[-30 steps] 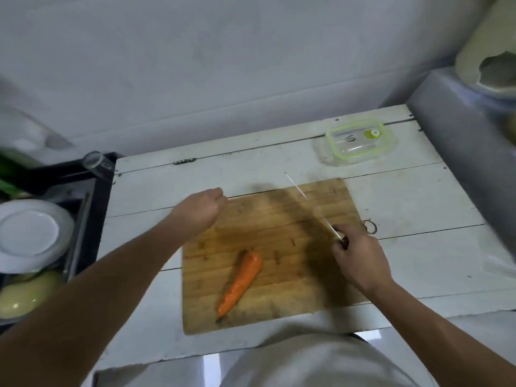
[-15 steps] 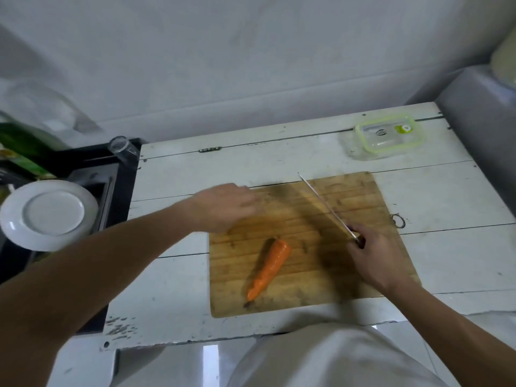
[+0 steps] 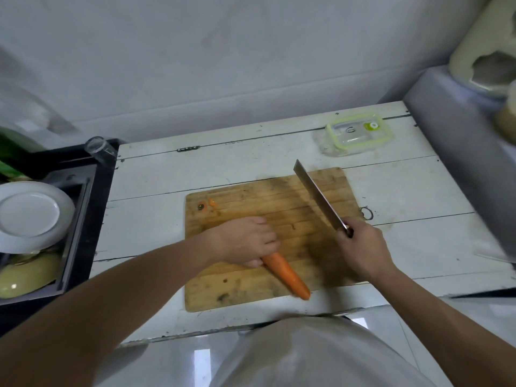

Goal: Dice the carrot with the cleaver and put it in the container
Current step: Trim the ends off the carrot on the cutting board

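An orange carrot [image 3: 287,275] lies on the wooden cutting board [image 3: 251,291], its tip pointing toward the board's near edge. My left hand [image 3: 245,243] grips the carrot's thick end, which is hidden under the fingers. My right hand [image 3: 361,248] holds the handle of the cleaver [image 3: 318,198]; the blade is raised above the board's right half, pointing away to the back left. Small carrot scraps [image 3: 206,205] sit at the board's far left corner. The clear container with a green-rimmed lid [image 3: 358,134] stands closed on the white table at the back right.
The board lies on a white plank table [image 3: 156,196]. A black rack at the left holds a white plate [image 3: 30,216], a yellowish bowl [image 3: 28,275] and a glass [image 3: 100,149]. A grey ledge [image 3: 458,152] rises at the right. A wall stands behind.
My left hand came down from the board's far left and took hold of the carrot, which has turned so its tip points right and near. The cleaver's blade lifted. Scraps now show at the corner.
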Demonstrator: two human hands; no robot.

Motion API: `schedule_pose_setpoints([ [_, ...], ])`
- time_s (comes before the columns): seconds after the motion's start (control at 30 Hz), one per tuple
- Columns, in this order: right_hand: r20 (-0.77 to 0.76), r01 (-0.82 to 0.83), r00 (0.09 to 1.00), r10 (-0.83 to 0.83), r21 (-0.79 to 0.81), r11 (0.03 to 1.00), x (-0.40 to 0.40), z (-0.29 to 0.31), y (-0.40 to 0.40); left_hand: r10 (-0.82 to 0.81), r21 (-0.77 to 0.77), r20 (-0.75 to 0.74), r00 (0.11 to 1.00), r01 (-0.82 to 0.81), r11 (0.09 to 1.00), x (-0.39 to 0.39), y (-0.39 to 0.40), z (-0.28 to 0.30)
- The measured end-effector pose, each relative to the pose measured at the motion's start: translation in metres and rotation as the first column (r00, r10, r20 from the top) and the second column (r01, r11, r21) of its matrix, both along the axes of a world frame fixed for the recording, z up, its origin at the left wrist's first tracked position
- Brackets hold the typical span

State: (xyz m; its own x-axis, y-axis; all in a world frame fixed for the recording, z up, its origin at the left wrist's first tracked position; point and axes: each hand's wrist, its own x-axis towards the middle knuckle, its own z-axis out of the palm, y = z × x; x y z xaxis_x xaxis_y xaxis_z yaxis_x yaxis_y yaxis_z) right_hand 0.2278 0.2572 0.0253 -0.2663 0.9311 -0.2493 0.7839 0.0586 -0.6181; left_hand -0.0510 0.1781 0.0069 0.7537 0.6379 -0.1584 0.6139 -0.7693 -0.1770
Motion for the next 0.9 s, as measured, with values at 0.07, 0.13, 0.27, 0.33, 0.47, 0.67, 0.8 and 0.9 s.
schedule_pose_setpoints([
  [0.07, -0.016, -0.005, 1.0, 0.005, -0.003, 1.0, 0.005, 0.002, 0.002, 0.223, 0.054, 0.093, 0.97, -0.229, 0.972, -0.002, -0.02, 0.004],
  [0.13, -0.023, -0.015, 1.0, 0.015, 0.009, 1.0, 0.01, 0.001, 0.004, 0.481, 0.051, 0.104, 0.871, -0.488, 0.872, 0.0, -0.049, 0.005],
  [0.27, 0.023, -0.068, 0.997, 0.068, 0.018, 0.998, 0.016, 0.001, 0.004, 0.813, 0.04, 0.032, 0.582, -0.813, 0.581, 0.022, -0.085, -0.004],
  [0.33, 0.061, -0.113, 0.992, 0.112, 0.018, 0.993, 0.017, 0.001, 0.0, 0.87, 0.023, 0.077, 0.487, -0.873, 0.487, 0.036, -0.084, -0.012],
  [0.47, 0.136, -0.222, 0.967, 0.214, 0.046, 0.974, 0.018, 0.0, -0.013, 0.917, -0.084, 0.156, 0.367, -0.92, 0.382, 0.064, -0.061, -0.024],
  [0.67, 0.091, -0.156, 0.984, 0.151, 0.051, 0.987, 0.018, -0.012, -0.028, 0.806, -0.441, 0.588, 0.059, -0.812, 0.381, 0.077, -0.07, -0.009],
  [0.8, 0.054, -0.141, 0.989, 0.141, 0.0, 0.99, 0.014, -0.009, -0.023, 0.748, -0.59, 0.651, -0.127, -0.706, 0.393, 0.091, -0.088, 0.005],
  [0.9, 0.035, -0.157, 0.987, 0.157, -0.021, 0.987, 0.011, -0.006, -0.019, 0.759, -0.641, 0.624, -0.188, -0.679, 0.358, 0.093, -0.088, 0.005],
])
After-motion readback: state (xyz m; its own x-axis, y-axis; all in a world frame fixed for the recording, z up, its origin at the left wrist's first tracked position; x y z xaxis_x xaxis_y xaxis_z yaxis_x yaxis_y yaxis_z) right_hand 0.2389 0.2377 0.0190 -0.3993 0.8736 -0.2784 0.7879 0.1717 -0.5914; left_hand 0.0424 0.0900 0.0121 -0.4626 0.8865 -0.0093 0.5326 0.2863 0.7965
